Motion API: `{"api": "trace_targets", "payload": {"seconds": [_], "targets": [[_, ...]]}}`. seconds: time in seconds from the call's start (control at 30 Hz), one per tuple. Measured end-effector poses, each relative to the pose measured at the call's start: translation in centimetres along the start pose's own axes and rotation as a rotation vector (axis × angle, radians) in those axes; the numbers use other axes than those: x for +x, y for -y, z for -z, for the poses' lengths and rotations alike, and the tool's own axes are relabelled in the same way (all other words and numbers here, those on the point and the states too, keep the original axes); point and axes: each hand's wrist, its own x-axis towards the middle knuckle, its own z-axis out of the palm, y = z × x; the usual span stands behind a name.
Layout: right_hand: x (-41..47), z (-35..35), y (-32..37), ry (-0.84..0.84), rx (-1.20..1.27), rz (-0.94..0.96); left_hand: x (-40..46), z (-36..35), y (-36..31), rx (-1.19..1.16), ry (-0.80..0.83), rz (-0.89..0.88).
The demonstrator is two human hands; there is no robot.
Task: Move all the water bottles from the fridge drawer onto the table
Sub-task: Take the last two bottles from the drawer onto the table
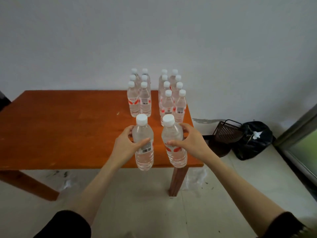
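Note:
My left hand [127,143] grips a clear water bottle [143,155] with a white cap, and my right hand [190,141] grips a second one [175,152]. Both bottles are upright above the near right part of the orange wooden table [68,126]. Whether their bases touch the tabletop I cannot tell. Behind them stand two double rows of bottles: a left group [139,100] of several and a longer right group [171,100] of several. The fridge drawer is out of view.
The table's right front leg [178,181] stands just below my right forearm. A black wire basket [226,131] and a black rubbish bag [253,140] lie on the floor to the right, by a window frame [298,134]. A white wall is behind.

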Motion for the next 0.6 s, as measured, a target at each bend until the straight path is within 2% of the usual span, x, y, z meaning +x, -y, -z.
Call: {"api": "trace_targets", "payload": {"seconds": [0.37, 0.6], "targets": [[15.9, -7.8, 1.3, 0.001, -0.027, -0.067, 17.6, 4.1, 5.2, 0.091, 0.107, 0.024], [22.1, -10.5, 1.4, 0.004, 0.001, -0.114, 24.4, 4.8, 6.8, 0.103, 0.204, 0.038]]}}
